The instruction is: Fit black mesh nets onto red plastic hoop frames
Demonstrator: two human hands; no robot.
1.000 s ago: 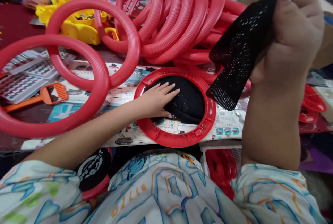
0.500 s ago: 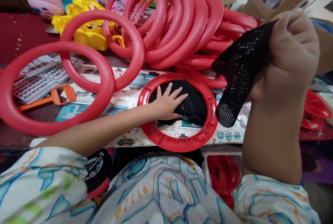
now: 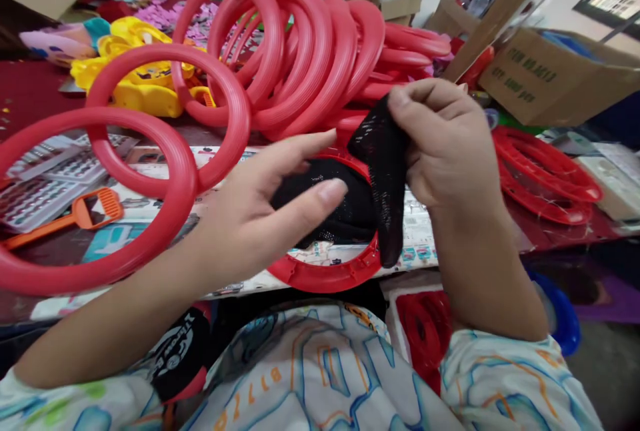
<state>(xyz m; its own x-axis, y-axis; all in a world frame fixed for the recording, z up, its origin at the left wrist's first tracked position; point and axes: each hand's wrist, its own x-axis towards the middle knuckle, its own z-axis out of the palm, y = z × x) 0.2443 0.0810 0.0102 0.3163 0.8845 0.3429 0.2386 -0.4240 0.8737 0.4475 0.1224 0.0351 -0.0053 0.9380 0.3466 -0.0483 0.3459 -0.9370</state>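
The right hand (image 3: pixel 445 144) pinches a strip of black mesh (image 3: pixel 383 177) that hangs over the flat red ring (image 3: pixel 325 274) on the bench (image 3: pixel 550 231). The left hand (image 3: pixel 260 211) hovers open just beside it, fingers spread above more black mesh inside the ring.

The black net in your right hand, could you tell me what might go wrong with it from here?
The net hangs from the right hand by a pinch at its top, so it may slip or bunch up. The left hand is lifted off the black fabric in the flat ring, which may shift. The leaning rings close behind might get knocked over.
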